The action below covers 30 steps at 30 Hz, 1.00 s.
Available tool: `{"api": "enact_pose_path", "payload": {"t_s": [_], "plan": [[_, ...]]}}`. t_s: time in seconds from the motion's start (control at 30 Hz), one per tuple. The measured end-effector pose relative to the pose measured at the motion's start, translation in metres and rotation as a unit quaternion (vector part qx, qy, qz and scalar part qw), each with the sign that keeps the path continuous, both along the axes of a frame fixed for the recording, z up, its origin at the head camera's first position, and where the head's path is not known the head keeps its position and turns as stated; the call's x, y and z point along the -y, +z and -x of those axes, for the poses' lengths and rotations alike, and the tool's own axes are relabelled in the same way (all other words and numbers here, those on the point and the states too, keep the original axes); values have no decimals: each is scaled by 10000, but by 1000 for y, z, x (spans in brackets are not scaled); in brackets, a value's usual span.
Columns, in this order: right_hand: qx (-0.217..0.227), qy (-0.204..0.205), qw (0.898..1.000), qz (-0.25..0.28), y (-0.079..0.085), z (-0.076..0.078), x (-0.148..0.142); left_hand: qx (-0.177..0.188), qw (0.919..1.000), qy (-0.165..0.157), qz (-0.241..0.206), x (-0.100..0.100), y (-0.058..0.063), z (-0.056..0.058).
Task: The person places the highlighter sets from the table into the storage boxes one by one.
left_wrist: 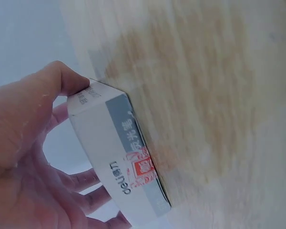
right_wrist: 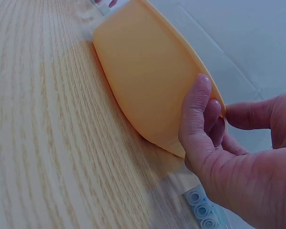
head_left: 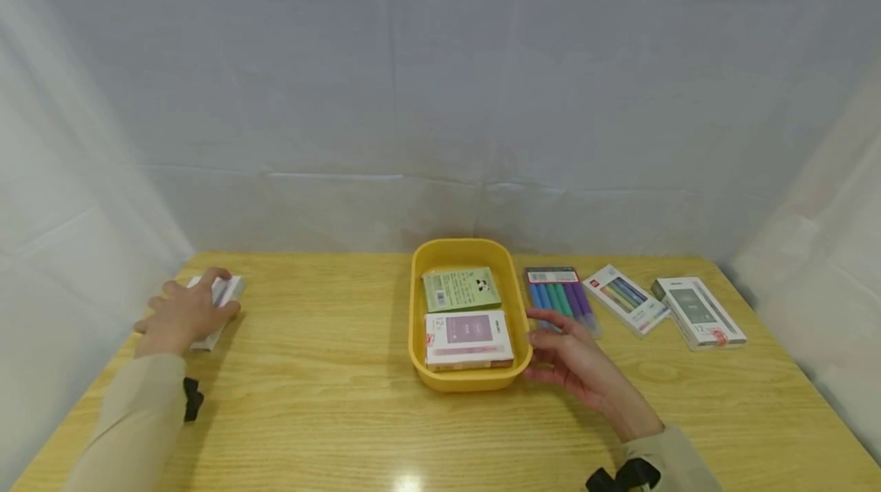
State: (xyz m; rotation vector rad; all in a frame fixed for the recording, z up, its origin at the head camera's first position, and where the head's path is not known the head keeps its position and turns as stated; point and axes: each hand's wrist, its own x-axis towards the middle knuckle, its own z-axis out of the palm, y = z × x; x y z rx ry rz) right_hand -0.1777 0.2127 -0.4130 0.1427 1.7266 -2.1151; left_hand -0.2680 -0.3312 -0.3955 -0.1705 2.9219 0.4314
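Observation:
My left hand (head_left: 180,316) grips a white box (head_left: 222,294) at the table's left, fingers spread over its top. In the left wrist view the box's end (left_wrist: 117,148) carries a "deli" print, a grey stripe and a red seal. At the middle stands a yellow plastic basket (head_left: 420,247); my right hand (head_left: 574,358) holds its right side, with fingertips at the rim and outer wall (right_wrist: 143,57). Inside the basket lie a green box (head_left: 454,291) with a panda picture and, nearer me, a white box with a purple panel (head_left: 475,330).
Right of the basket lies a clear pack of blue, green and purple pens (head_left: 560,293), partly behind my right hand. Beyond it are a white box with coloured pens pictured (head_left: 625,299) and a white box with a green panel (head_left: 698,312). White sheeting (head_left: 440,94) surrounds the wooden table (head_left: 316,400).

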Motion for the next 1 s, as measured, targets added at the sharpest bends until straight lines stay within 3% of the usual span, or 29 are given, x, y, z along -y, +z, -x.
{"api": "enact_pose_path", "payload": {"t_s": [0.27, 0.6, 1.0], "plan": [[-3, -9, 10000, -25, -2, 0, 0, -122, 9994, -187, 253, 4, -5, 3], [-27, 23, 10000, 63, -3, 0, 1, -140, 9991, -294, 263, 8, -4, 1], [-5, -5, 10000, 55, -1, 1, -1, -1024, 9932, -517, 196, 6, -6, 3]]}}
